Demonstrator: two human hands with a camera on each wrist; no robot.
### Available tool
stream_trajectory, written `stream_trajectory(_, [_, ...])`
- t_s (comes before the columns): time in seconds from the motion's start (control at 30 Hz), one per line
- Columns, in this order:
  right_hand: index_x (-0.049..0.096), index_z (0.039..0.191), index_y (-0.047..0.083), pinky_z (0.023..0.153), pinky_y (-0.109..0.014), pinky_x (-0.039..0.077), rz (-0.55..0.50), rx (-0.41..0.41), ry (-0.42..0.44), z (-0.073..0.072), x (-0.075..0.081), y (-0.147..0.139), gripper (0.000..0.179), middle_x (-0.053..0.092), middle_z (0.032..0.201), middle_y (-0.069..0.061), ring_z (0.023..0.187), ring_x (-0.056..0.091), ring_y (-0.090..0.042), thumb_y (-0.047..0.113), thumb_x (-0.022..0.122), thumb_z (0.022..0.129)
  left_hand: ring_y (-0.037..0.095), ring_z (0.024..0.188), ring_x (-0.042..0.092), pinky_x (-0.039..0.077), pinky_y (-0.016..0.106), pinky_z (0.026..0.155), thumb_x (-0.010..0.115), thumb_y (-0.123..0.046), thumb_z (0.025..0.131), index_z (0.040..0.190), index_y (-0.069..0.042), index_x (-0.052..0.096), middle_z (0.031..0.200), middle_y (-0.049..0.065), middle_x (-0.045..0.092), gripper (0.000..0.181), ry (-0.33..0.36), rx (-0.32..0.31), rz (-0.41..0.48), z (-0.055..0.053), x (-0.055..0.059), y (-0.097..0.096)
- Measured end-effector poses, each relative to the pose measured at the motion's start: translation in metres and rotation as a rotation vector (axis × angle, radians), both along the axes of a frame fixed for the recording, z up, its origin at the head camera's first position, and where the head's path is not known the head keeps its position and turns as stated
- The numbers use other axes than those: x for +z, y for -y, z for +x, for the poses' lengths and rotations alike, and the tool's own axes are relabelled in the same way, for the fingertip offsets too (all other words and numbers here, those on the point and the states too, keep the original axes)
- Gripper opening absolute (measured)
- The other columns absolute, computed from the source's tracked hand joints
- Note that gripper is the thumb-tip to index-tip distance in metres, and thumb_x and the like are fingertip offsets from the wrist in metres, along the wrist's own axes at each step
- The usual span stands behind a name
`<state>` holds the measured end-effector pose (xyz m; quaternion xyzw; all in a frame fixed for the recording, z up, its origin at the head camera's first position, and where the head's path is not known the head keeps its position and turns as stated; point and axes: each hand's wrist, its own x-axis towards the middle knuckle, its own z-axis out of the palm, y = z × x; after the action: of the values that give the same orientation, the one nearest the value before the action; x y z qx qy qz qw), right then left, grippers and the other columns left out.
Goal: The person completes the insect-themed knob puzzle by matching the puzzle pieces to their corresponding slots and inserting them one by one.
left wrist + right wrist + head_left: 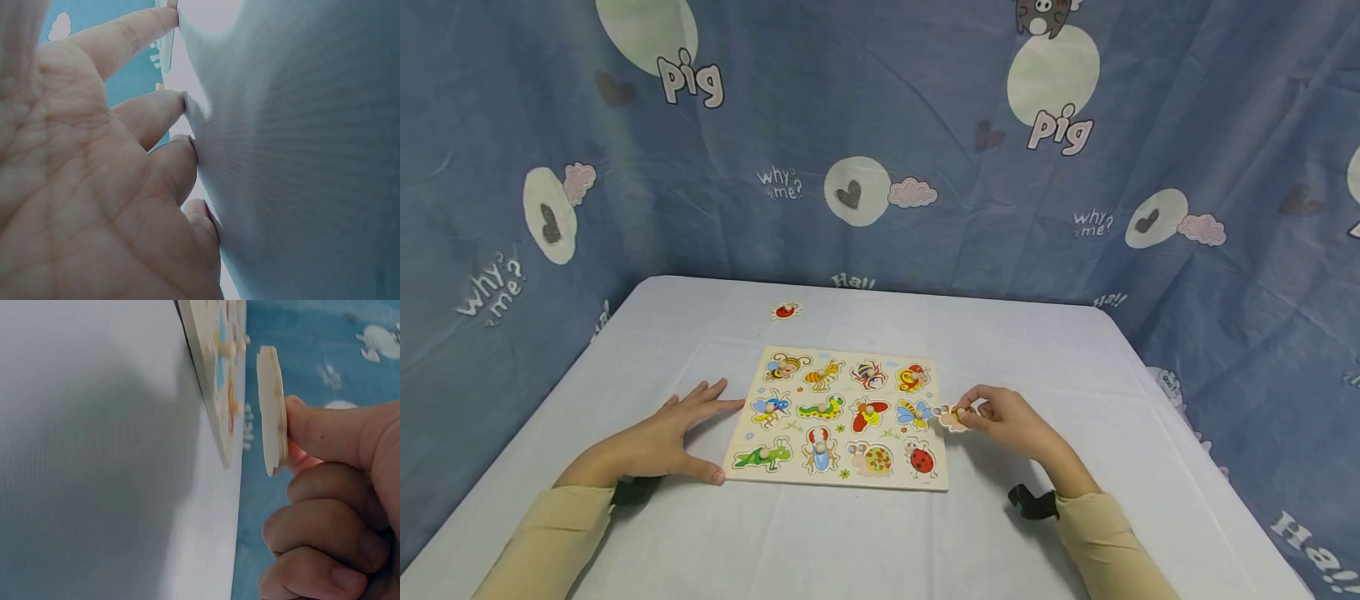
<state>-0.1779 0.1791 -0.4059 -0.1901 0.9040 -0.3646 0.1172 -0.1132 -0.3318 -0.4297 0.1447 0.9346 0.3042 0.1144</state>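
Note:
A wooden knob puzzle board (827, 427) with insect pictures lies on the white table. My right hand (1006, 418) pinches a snail puzzle piece (953, 418) between thumb and index finger, just past the board's right edge. In the right wrist view the snail piece (271, 412) is seen edge-on, raised above the table, its pale back facing the board. The other right fingers are curled in. My left hand (673, 433) rests spread at the board's left side, thumb at the near corner and index finger at the edge. In the left wrist view its fingertips (172, 112) touch the white surface.
A red ladybug piece (786, 311) lies on the table behind the board. Several pieces with knobs (229, 350) sit in the board. The white cloth-covered table (1030, 350) meets a blue printed curtain (955, 233) at its back and sides.

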Motion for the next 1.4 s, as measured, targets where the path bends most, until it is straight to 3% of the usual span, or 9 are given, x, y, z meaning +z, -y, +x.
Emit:
stream_trajectory(0.43, [0.07, 0.108, 0.008, 0.053, -0.021, 0.028, -0.014, 0.075, 0.007, 0.011, 0.002, 0.038, 0.011, 0.035, 0.058, 0.007, 0.053, 0.032, -0.01, 0.017, 0.072, 0.103, 0.059, 0.163, 0.004, 0.001, 0.085, 0.123, 0.1, -0.049, 0.066, 0.159, -0.018, 0.052, 0.177, 0.03, 0.016, 0.11, 0.001, -0.008, 0.015, 0.001, 0.001, 0.001])
stream_trajectory(0.93, [0.07, 0.103, 0.013, 0.053, -0.021, 0.027, 0.042, 0.183, -0.019, 0.027, -0.003, 0.084, 0.008, 0.035, 0.054, 0.009, 0.05, 0.03, -0.007, 0.021, 0.073, 0.103, 0.058, 0.163, 0.004, 0.0, 0.084, 0.124, 0.1, -0.05, 0.066, 0.159, -0.017, 0.053, 0.177, 0.03, 0.016, 0.11, -0.001, -0.007, 0.021, 0.001, 0.002, 0.001])
stream_trajectory(1.4, [0.07, 0.099, 0.018, 0.053, -0.02, 0.027, 0.064, 0.209, -0.029, 0.035, -0.005, 0.107, 0.007, 0.034, 0.052, 0.012, 0.048, 0.031, -0.005, 0.022, 0.074, 0.101, 0.057, 0.164, 0.003, 0.0, 0.084, 0.124, 0.099, -0.054, 0.065, 0.16, -0.018, 0.052, 0.178, 0.029, 0.016, 0.112, 0.006, -0.001, 0.006, 0.0, 0.0, 0.0])
